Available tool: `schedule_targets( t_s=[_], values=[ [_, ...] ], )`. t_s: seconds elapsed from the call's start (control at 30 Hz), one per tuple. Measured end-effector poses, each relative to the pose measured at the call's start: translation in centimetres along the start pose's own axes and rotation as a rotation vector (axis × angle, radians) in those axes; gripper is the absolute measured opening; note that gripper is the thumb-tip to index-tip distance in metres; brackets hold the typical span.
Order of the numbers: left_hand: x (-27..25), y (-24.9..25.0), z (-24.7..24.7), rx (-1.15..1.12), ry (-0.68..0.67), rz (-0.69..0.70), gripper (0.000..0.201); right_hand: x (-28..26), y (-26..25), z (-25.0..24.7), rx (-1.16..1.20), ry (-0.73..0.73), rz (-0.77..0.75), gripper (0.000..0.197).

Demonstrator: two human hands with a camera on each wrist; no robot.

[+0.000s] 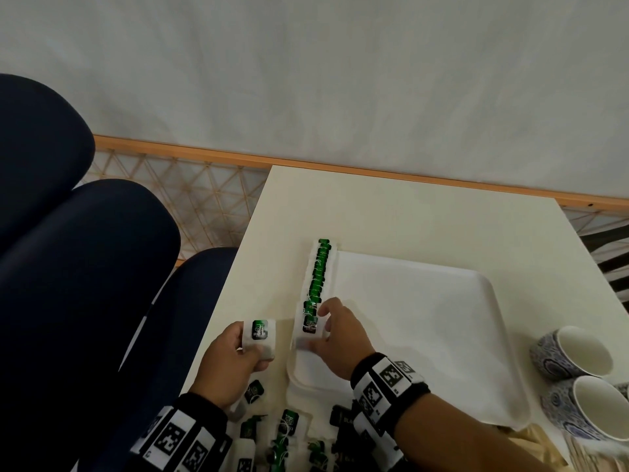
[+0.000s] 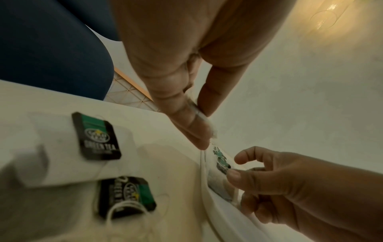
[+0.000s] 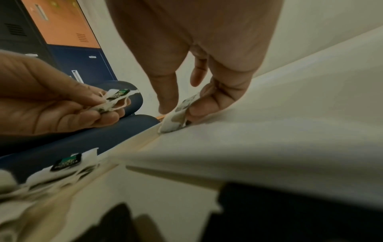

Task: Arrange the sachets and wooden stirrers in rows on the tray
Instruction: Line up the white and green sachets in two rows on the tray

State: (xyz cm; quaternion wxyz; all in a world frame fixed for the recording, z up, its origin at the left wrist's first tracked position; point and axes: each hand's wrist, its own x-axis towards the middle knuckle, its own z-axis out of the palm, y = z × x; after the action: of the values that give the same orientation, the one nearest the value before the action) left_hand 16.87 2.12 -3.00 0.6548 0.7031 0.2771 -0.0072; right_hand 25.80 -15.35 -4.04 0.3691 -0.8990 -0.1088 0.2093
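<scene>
Matt white tray (image 1: 425, 318), soft papery tea bags (image 1: 315, 277) with glossy green-black tags, smooth cream table (image 1: 391, 212), glazed patterned cups (image 1: 571, 356)

Your right hand (image 3: 192, 65) pinches a white sachet (image 3: 176, 117) between thumb and fingers, its lower end touching the white tray (image 3: 269, 131) at the rim. At left your left hand (image 3: 51, 101) grips another sachet (image 3: 113, 101) — green label up. More sachets (image 3: 68, 165) lie blurred on the table (image 3: 145, 196) — lower left
</scene>
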Motion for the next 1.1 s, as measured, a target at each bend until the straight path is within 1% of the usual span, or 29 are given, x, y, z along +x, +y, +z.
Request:
schedule_targets(
  t_s=[0.07, 0.23, 0.43, 0.53, 0.57, 0.63, 0.67, 0.7, 0.77, 0.83, 0.87, 1.0, 1.1],
  values=[
    [0.0, 0.0, 0.1, -0.009, 0.0, 0.001, 0.027, -0.1, 0.1, 0.3, -0.055, -0.024, -0.012, 0.047],
    [-0.1, 0.1, 0.6, -0.011, -0.021, -0.008, 0.026, 0.1, -0.1, 1.1, -0.148, -0.021, -0.051, 0.042],
    [-0.1, 0.4, 0.6, -0.022, -0.019, -0.016, 0.026, 0.2, -0.4, 0.8, -0.117, -0.001, -0.051, 0.039],
    [-0.3, 0.7, 0.6, -0.005, -0.017, -0.013, 0.028, -0.3, -1.0, 0.6, -0.032, 0.053, -0.137, 0.031],
    [-0.3, 0.8, 0.6, 0.005, -0.021, -0.012, 0.029, -0.4, -1.3, 0.5, -0.012, 0.028, -0.169, 0.032],
    [-0.5, 1.0, 0.8, 0.028, -0.038, -0.007, 0.029, -0.8, -1.7, 0.4, 0.031, -0.091, -0.194, 0.044],
    [-0.6, 1.1, 0.9, 0.043, -0.05, -0.001, 0.028, -1.1, -1.9, 0.4, 0.056, -0.144, -0.198, 0.045],
    [-0.6, 1.2, 1.0, 0.062, -0.063, 0.003, 0.027, -1.3, -1.9, 0.4, 0.074, -0.174, -0.207, 0.041],
    [-0.6, 1.2, 1.3, 0.108, -0.084, -0.001, 0.03, -1.4, -1.5, 0.4, 0.093, -0.191, -0.222, 0.026],
    [-0.7, 1.0, 1.3, 0.156, -0.083, -0.016, 0.035, -1.3, -0.9, 0.4, 0.102, -0.189, -0.192, 0.019],
    [-0.7, 0.9, 1.1, 0.174, -0.07, -0.019, 0.035, -1.2, -0.5, 0.3, 0.081, -0.181, -0.165, 0.021],
    [-0.7, 0.7, 0.2, 0.179, -0.006, -0.015, 0.026, -0.7, 1.0, -0.1, -0.061, -0.14, -0.07, 0.037],
    [-0.6, 1.0, -0.4, 0.168, 0.015, -0.017, 0.025, -0.2, 1.1, -0.1, -0.105, -0.14, -0.036, 0.04]
  ],
)
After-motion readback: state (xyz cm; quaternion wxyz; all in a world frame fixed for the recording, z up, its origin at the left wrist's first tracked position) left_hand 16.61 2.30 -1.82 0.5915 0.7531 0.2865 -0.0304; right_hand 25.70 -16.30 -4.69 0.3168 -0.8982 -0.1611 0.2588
